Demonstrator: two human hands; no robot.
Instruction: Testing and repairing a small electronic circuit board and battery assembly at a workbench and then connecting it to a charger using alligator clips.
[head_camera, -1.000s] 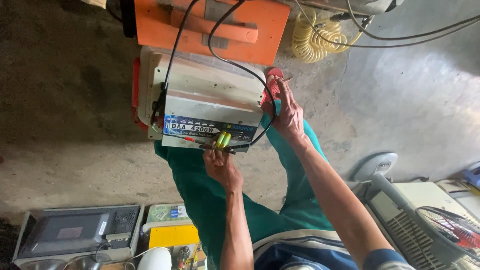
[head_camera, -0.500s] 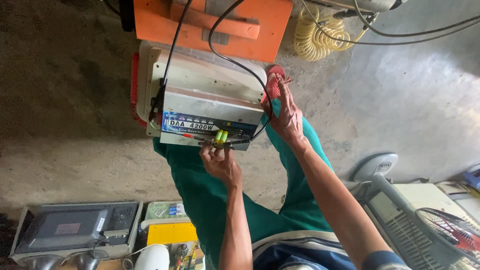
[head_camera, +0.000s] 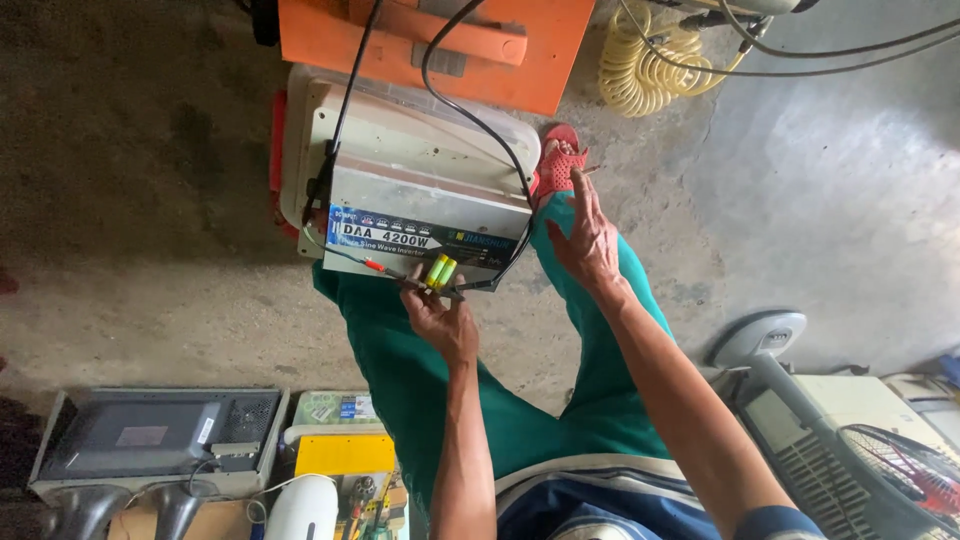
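A silver metal power box (head_camera: 425, 215) with a dark blue front label stands on a white base (head_camera: 310, 150), between my knees in green trousers. My left hand (head_camera: 442, 322) is at the box's front lower edge, closed on a small tool with yellow-green handles (head_camera: 440, 272). A thin red-tipped lead (head_camera: 374, 265) runs along the same edge. My right hand (head_camera: 585, 240) hovers with fingers apart just right of the box, over my right knee, holding nothing. Black cables (head_camera: 470, 115) loop from the box's sides up to an orange machine (head_camera: 440, 45).
My red sandal (head_camera: 560, 165) sits beside the white base. A coiled yellow hose (head_camera: 650, 70) lies at the top right. At the lower left are a grey electronic unit (head_camera: 150, 440) and a yellow box (head_camera: 345, 455). A fan and a white appliance (head_camera: 860, 450) stand at the lower right.
My right hand has come off the black cable at the box's right side, dropped a little and spread its fingers. My left hand stays on the tool at the front edge.
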